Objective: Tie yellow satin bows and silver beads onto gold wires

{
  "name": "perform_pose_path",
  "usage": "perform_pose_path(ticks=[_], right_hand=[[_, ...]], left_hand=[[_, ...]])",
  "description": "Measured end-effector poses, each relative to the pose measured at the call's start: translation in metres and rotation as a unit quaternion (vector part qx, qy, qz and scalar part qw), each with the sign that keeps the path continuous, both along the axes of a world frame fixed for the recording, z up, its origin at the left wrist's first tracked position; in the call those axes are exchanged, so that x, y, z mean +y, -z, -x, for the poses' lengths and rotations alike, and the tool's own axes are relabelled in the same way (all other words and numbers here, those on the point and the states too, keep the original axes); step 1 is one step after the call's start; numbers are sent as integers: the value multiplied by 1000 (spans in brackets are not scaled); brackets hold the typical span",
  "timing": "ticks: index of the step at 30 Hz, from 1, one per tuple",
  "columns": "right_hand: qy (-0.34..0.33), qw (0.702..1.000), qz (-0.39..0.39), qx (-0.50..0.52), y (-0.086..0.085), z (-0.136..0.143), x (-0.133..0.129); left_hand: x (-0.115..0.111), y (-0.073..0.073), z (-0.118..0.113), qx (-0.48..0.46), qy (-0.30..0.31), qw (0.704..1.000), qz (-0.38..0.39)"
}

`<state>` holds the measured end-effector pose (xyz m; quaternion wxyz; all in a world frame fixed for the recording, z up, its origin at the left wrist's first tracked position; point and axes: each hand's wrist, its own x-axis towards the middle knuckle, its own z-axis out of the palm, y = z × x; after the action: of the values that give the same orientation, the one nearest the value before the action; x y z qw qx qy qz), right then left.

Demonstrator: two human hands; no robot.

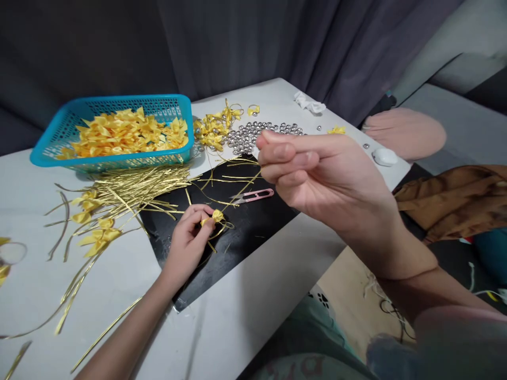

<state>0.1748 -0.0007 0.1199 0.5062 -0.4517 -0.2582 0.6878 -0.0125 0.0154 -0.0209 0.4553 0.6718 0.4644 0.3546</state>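
White table (253, 316), black mat (253, 227), dark curtains (237, 42) behind.

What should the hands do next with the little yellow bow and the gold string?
Probably pull the gold wire a bit tighter. The left hand pinches the yellow bow over the black mat, the right hand holds the wire's far end raised, and a loose loop seems to sit beside the bow.
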Motion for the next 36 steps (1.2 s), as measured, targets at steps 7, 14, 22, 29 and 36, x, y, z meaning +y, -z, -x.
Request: perform_pose_path(ticks=[7,14,22,29,36], right_hand=[[24,982,-85,-164,-9,-3,-1],[17,996,-7,-87,-8,-9,3],[20,985,-62,-159,-3,-9,3],[-19,953,-238,-188,38,1,17],[-124,980,-112,-106,-2,-3,-7]], left_hand=[[1,1,0,2,7,1000,-2],[1,2,-1,8,-21,999,-25],[2,5,2,10,-22,999,-27],[2,7,4,14,-62,996,-64],[-2,4,3,53,-78,987,-128]])
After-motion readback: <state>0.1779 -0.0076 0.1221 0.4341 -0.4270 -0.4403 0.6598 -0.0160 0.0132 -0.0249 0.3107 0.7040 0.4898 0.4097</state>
